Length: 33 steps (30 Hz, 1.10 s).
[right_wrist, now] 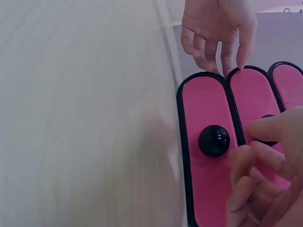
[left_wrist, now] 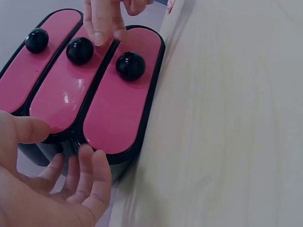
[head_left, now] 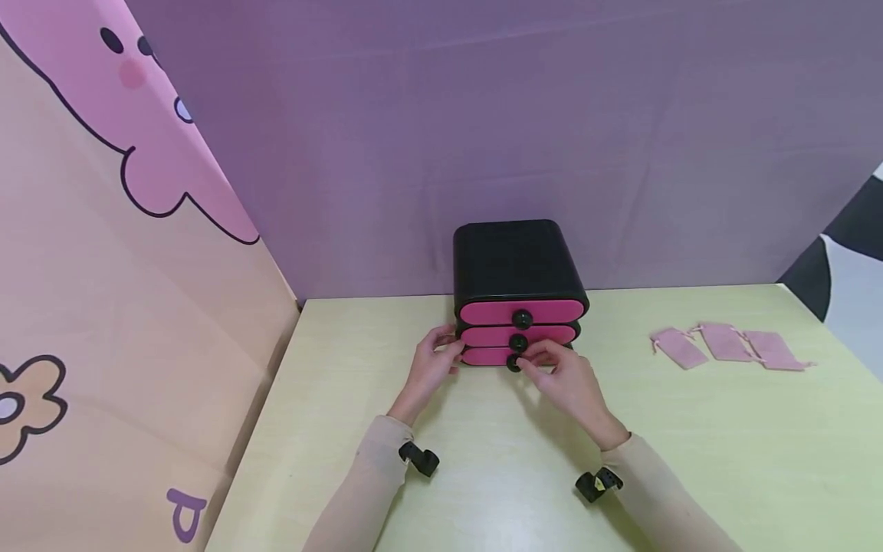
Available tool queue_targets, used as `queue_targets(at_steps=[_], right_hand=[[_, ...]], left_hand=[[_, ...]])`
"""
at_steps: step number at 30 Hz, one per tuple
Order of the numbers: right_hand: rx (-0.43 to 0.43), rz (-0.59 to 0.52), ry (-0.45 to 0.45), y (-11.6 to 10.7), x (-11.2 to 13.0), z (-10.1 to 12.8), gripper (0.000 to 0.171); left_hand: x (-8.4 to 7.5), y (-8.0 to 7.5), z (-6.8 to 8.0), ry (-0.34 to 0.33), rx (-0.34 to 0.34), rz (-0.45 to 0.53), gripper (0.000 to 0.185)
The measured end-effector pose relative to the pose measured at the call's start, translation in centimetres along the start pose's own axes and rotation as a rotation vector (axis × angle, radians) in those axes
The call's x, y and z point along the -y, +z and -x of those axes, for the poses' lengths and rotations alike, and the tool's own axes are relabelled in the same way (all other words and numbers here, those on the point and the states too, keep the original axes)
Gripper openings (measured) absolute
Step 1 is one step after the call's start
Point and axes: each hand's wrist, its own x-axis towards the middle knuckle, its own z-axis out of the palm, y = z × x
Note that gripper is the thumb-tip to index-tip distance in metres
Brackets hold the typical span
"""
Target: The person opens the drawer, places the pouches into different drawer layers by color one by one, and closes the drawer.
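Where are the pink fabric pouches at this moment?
In the head view, three flat pink fabric pouches lie in a row on the pale yellow-green table, to the right of the black three-drawer box with pink fronts, apart from both hands.

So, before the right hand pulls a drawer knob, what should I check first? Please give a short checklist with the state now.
1. All three drawers closed: ok, pink fronts sit flush.
2. Left hand steadies the drawer box: ok, fingers at its left end.
3. Right hand grips a knob: not ok, fingers only near the bottom knob, which shows free.
4. Table in front free for a drawer: ok.
5. Pouches out of the way: ok, far right.
6. Drawer contents: cannot tell.
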Motion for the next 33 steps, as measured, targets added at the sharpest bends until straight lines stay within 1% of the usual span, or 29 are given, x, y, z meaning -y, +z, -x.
queue_targets(at_steps=[3,6,9,11,17,20,28,33], right_hand=[[0.065,0.038,-0.013,0.2,-0.4,0.0,0.019],[0.132,0.038,-0.005,0.6,-0.8,0.0,0.026],[0.167,0.027,0.013,1.0,-0.8,0.0,0.028],[0.169,0.014,0.034,1.1,-0.8,0.0,0.028],[0.142,0.026,0.08,1.3,-0.6,-0.3,0.027],[0.146,0.021,0.081,1.3,-0.6,-0.2,0.027],[0.143,0.015,0.083,1.3,-0.7,-0.1,0.029],[0.154,-0.018,0.088,1.1,-0.5,0.3,0.029]], left_hand=[[0.4,0.1,-0.1,-0.005,-0.002,-0.039,0.045],[0.5,0.2,-0.1,-0.024,0.002,-0.064,0.046],[0.7,0.2,0.0,-0.038,0.009,-0.077,0.048],[0.8,0.1,0.0,-0.046,0.016,-0.078,0.049],[1.4,0.0,-0.3,-0.067,0.043,-0.07,0.051],[1.5,-0.1,-0.4,-0.067,0.044,-0.076,0.052],[1.7,0.1,-0.4,-0.062,0.052,-0.034,0.052],[1.7,0.0,-0.4,-0.059,0.05,-0.05,0.052]])
